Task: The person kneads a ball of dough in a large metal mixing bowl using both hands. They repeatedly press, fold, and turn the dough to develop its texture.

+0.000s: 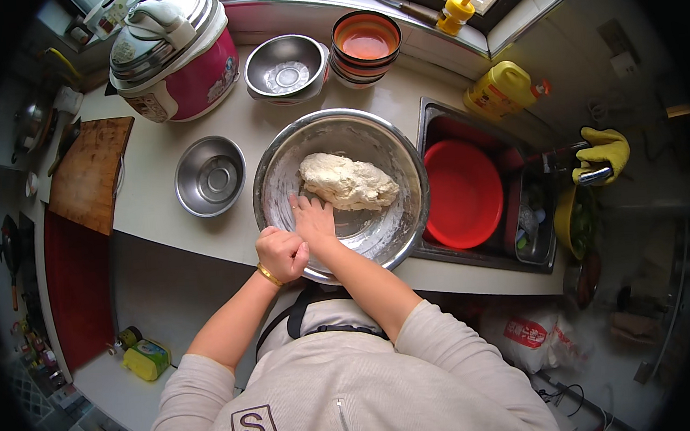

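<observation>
A large stainless steel mixing bowl (405, 235) stands on the counter right before me, its inner wall smeared with flour. In it lies a rough, elongated lump of pale dough (349, 181). My left hand (282, 253), with a gold-coloured bangle at the wrist, is closed over the near-left rim of the bowl. My right hand (314, 220) reaches down inside, palm down with its fingers spread. Its fingertips lie at the inner left side of the bowl, close beside the dough's lower left end. Nothing is held in the right hand.
A small steel bowl (210, 176) sits at left; steel bowls (284, 65) and stacked orange bowls (367, 39) stand behind, beside a pink electric cooker (200, 76). Rightward is a sink (433, 115) with a red basin (465, 193). A knife (406, 10) lies on the sill.
</observation>
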`<move>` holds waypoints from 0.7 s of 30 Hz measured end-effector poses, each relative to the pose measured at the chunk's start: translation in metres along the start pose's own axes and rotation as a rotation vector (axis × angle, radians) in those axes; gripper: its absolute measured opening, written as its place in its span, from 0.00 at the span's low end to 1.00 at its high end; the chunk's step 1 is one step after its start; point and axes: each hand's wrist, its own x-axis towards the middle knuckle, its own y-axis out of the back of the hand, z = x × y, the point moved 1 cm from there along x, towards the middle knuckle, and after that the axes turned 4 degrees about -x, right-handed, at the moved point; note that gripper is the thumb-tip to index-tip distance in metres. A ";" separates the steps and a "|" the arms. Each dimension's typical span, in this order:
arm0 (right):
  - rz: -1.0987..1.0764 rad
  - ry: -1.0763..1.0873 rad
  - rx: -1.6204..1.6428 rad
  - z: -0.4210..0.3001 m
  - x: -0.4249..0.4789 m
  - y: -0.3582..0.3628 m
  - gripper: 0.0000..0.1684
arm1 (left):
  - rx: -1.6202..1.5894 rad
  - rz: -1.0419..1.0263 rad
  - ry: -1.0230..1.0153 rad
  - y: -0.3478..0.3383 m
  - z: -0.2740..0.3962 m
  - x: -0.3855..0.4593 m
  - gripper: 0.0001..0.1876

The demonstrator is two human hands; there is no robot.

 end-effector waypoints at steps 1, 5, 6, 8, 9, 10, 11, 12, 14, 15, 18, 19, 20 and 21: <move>-0.015 0.025 0.046 0.003 0.000 -0.001 0.32 | 0.007 0.000 0.006 -0.001 0.002 -0.001 0.12; -0.221 0.179 0.111 0.016 -0.014 0.020 0.30 | 0.029 0.022 0.018 -0.004 0.000 -0.006 0.12; -0.310 0.233 0.095 0.018 -0.020 0.031 0.30 | 0.035 0.036 0.021 -0.004 0.001 -0.007 0.12; -0.318 0.269 0.115 0.027 -0.038 0.034 0.29 | 0.042 0.037 0.021 -0.004 0.001 -0.006 0.12; -0.324 0.286 0.127 0.028 -0.046 0.034 0.29 | 0.045 0.035 0.022 -0.004 0.001 -0.007 0.12; -0.282 0.283 0.084 0.028 -0.048 0.033 0.29 | 0.043 0.036 0.018 -0.005 0.000 -0.007 0.12; -0.240 0.280 0.041 0.026 -0.049 0.031 0.29 | 0.042 0.037 0.015 -0.006 0.000 -0.007 0.12; -0.199 0.278 -0.001 0.024 -0.048 0.033 0.28 | 0.041 0.038 0.013 -0.006 0.000 -0.006 0.13; -0.180 0.248 -0.016 0.023 -0.045 0.036 0.28 | 0.035 0.027 0.021 -0.004 0.002 -0.007 0.13; -0.170 0.231 -0.024 0.024 -0.043 0.039 0.28 | 0.031 0.022 0.023 -0.004 0.004 -0.006 0.13; -0.077 0.208 -0.038 0.021 -0.032 0.026 0.32 | 0.036 0.017 0.020 -0.003 0.005 -0.005 0.13; -0.076 0.193 -0.035 0.019 -0.028 0.025 0.32 | 0.039 0.020 0.018 -0.003 0.004 -0.006 0.13; -0.074 0.177 -0.032 0.018 -0.023 0.023 0.33 | 0.041 0.024 0.017 -0.004 0.002 -0.006 0.13; -0.073 0.158 -0.032 0.017 -0.021 0.022 0.33 | 0.040 0.027 0.013 -0.005 0.002 -0.006 0.13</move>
